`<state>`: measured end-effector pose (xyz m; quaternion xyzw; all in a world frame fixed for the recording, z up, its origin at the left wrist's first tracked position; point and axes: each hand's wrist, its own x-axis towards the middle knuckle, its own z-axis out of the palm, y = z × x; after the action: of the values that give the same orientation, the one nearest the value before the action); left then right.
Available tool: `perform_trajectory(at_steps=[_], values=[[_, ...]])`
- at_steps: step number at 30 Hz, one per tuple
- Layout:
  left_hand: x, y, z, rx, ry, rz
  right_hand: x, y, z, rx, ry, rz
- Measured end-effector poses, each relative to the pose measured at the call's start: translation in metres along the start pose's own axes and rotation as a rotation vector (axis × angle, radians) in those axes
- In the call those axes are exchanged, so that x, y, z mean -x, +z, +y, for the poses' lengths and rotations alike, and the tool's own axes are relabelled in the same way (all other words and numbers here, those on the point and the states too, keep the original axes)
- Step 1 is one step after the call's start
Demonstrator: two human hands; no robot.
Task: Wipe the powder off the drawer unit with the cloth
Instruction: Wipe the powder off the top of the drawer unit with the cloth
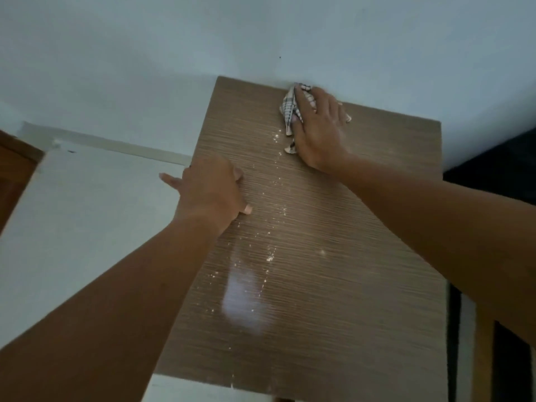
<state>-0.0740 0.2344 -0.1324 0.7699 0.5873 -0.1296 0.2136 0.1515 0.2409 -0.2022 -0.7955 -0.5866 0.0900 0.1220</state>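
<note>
Head view, looking down on the drawer unit (362,256); its brown wood-grain top fills the middle of the frame, far edge against a pale wall (203,39).

- Your right hand (319,132) is at the far edge of the top, close to the wall. It lies palm-down over the cloth (288,111), fingers stretched along it and pressing it flat to the surface. Nothing is gripped in a fist.
- The cloth is checked, pale with dark lines, and bunched. It shows on the thumb side of your hand, a little past the fingertips, and a corner pokes out on the little-finger side.
- Your left hand (210,192) is well apart from the right, planted on the left edge of the top about halfway along. Fingers are spread and relaxed, and it holds nothing. One finger reaches out past the edge; the thumb rests on the wood.
- The powder (269,258) runs as white specks and thin streaks down the middle of the top, from just beside the cloth toward the near edge.
- A pale glare patch (240,297) sits on the near half, among the specks.
- A white surface (72,213) lies to the left of the unit, lower down. Frame is dim and slightly blurred.
</note>
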Motion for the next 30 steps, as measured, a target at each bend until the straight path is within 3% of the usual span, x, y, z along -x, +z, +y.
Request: perform_trajectory(at_steps=[4,10,15,20,24,30], values=[[-0.006,-0.005,0.002,-0.063,0.043,-0.029,-0.013,0.001,-0.014,0.039,-0.231,-0.11],[-0.004,-0.006,0.003,0.013,0.064,-0.022,0.003,-0.004,-0.012,0.105,-0.346,-0.212],[0.001,-0.001,-0.007,0.049,0.203,0.032,0.08,-0.002,-0.029,0.139,-0.416,-0.262],[0.018,0.017,-0.043,0.044,0.395,-0.041,0.169,0.006,-0.053,0.159,-0.403,-0.276],[0.05,0.032,-0.089,0.009,0.428,0.033,0.225,0.011,-0.074,0.154,-0.399,-0.282],[0.118,0.06,-0.128,0.016,0.482,-0.006,0.31,0.018,-0.109,0.146,-0.493,-0.28]])
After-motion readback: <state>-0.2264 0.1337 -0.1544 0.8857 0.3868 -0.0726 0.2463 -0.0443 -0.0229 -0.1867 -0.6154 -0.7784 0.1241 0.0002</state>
